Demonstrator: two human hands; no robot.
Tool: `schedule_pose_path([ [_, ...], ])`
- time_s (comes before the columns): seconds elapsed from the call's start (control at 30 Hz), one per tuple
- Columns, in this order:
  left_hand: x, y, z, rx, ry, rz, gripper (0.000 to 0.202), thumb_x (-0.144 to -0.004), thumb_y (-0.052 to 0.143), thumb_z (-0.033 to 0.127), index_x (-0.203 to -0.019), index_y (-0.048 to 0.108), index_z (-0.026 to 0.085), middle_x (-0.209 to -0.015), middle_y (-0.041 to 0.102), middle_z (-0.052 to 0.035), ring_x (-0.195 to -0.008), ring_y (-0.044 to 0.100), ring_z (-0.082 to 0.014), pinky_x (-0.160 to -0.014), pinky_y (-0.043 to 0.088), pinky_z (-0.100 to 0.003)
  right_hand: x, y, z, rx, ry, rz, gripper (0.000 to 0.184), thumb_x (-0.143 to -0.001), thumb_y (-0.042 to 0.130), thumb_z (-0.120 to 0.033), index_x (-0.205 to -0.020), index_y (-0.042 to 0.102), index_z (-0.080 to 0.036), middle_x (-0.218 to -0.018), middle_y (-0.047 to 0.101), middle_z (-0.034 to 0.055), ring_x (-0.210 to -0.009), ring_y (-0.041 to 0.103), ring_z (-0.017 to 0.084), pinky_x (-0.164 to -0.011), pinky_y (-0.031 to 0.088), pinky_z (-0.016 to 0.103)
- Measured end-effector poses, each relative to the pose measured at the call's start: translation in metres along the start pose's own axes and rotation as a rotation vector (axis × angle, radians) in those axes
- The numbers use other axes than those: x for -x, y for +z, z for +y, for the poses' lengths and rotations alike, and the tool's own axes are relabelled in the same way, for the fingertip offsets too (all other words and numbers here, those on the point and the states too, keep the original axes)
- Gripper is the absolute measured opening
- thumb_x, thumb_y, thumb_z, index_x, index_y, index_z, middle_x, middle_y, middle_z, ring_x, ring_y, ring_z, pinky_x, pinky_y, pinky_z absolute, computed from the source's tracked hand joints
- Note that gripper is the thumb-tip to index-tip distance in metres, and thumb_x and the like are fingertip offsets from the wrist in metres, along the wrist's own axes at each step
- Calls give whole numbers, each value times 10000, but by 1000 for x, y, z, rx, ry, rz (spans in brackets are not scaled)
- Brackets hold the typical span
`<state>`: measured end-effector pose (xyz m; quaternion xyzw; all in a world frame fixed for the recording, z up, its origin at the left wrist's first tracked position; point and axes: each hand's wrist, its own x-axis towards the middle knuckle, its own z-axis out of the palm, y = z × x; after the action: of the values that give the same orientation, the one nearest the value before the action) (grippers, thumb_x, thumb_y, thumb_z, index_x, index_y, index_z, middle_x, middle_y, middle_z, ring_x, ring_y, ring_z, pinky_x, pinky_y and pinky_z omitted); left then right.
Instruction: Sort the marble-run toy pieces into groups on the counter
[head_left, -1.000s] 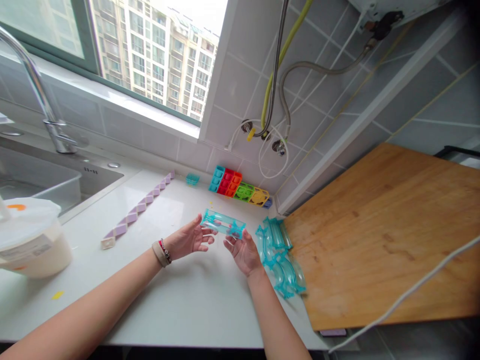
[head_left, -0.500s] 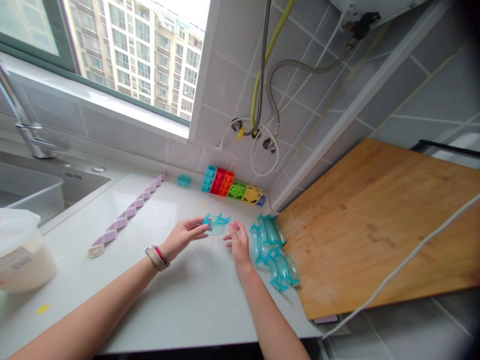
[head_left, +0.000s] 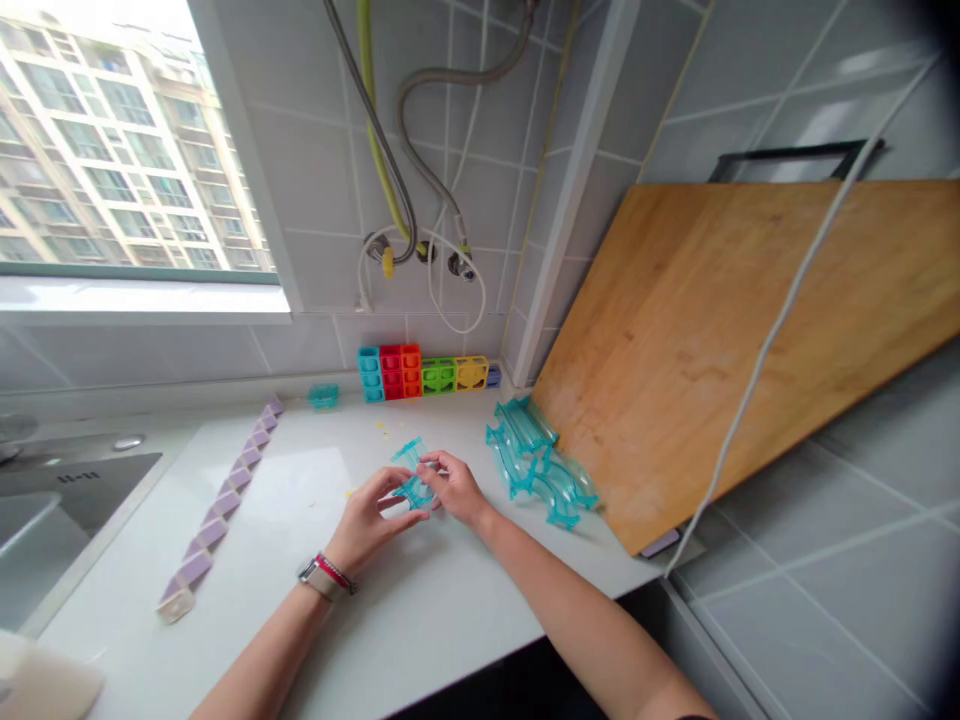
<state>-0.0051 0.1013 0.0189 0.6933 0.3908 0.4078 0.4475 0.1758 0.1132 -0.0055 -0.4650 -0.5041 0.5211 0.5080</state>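
Just above the middle of the white counter, both hands meet at a translucent teal plastic track piece [head_left: 409,453]. My left hand [head_left: 375,520], with a watch and a red band at its wrist, is curled around the piece's near left end. From the right, my right hand [head_left: 455,488] pinches it between thumb and fingers. Parts of the piece are covered by the fingers. To the right lies a heap of similar teal track pieces [head_left: 536,460], some straight and some curved. A smaller teal piece [head_left: 323,397] sits near the back wall.
Colored plastic blocks [head_left: 402,372] stand in a row against the back wall. A zigzag row of lilac pieces [head_left: 226,503] runs along the left, beside a sink [head_left: 90,485]. A large wooden board [head_left: 720,350] leans at the right, with a white cord [head_left: 765,350] across it.
The view has swung to the right. My right hand, apart from the teal piece before, has closed on it. The piece has turned to stand more lengthwise between my hands.
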Motion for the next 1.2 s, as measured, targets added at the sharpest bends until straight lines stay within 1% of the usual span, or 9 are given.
schedule_pose_path([
  [0.17, 0, 2, 2, -92, 31, -117, 295, -766, 821, 421, -982, 743, 235, -1197, 653, -102, -1073, 667, -264, -933, 600, -400, -1, -4, -1, 171, -138, 108, 258, -769, 777, -411, -943, 745, -223, -836, 683, 7, -735, 612, 156, -619, 488, 239],
  [0.27, 2, 6, 4, -100, 2, -134, 285, -803, 775, 451, -996, 771, 241, -1189, 677, -106, -1034, 680, -256, -937, 596, -398, -2, -5, 2, 264, -187, 150, 169, -746, 767, -308, -898, 743, -237, -784, 705, -7, -740, 615, 168, -683, 476, 265],
  [0.4, 1, 5, 5, -153, -27, -47, 286, -851, 699, 499, -900, 763, 225, -1040, 723, -99, -932, 686, -242, -785, 606, -343, -2, -4, 3, 297, -201, 194, 142, -739, 749, -285, -872, 730, -238, -742, 695, -13, -694, 598, 172, -708, 468, 290],
  [0.5, -1, 0, 1, -217, -58, 63, 308, -855, 683, 521, -843, 738, 218, -887, 723, -72, -813, 671, -219, -655, 552, -286, -1, -3, 3, 294, -212, 202, 121, -744, 743, -289, -852, 724, -239, -758, 695, -2, -716, 603, 186, -722, 464, 305],
  [0.63, -4, -7, -7, -235, -80, 145, 353, -854, 667, 554, -840, 732, 208, -845, 723, -60, -736, 648, -202, -633, 513, -279, 2, -3, 0, 285, -241, 193, 123, -746, 746, -304, -852, 724, -245, -783, 696, 5, -746, 608, 196, -727, 471, 310],
  [0.77, -7, -9, -11, -208, -100, 151, 405, -867, 627, 594, -781, 718, 209, -802, 733, -59, -670, 641, -196, -603, 505, -280, 10, -7, -8, 326, -270, 200, 126, -757, 744, -294, -865, 720, -234, -822, 693, 12, -745, 599, 190, -747, 478, 316],
  [0.9, -7, -8, -13, -190, -106, 135, 424, -880, 604, 600, -748, 705, 211, -786, 741, -64, -686, 649, -202, -605, 509, -276, 44, -15, -21, 410, -315, 197, 142, -780, 738, -274, -916, 725, -234, -869, 675, 26, -807, 615, 206, -778, 480, 330],
  [1.1, -6, -6, -19, -179, -96, 103, 419, -883, 612, 590, -733, 694, 207, -745, 725, -47, -630, 615, -174, -597, 480, -256, 136, -43, -40, 526, -241, 183, 174, -865, 688, -326, -1016, 700, -241, -910, 654, 43, -735, 596, 192, -631, 477, 299],
  [1.2, -7, -6, -20, -175, -86, 97, 420, -867, 629, 600, -726, 693, 210, -727, 718, -40, -641, 621, -178, -615, 479, -255, 168, -65, -46, 640, -219, 239, 152, -877, 663, -310, -1013, 686, -248, -942, 665, 55, -814, 628, 223, -719, 508, 335],
])
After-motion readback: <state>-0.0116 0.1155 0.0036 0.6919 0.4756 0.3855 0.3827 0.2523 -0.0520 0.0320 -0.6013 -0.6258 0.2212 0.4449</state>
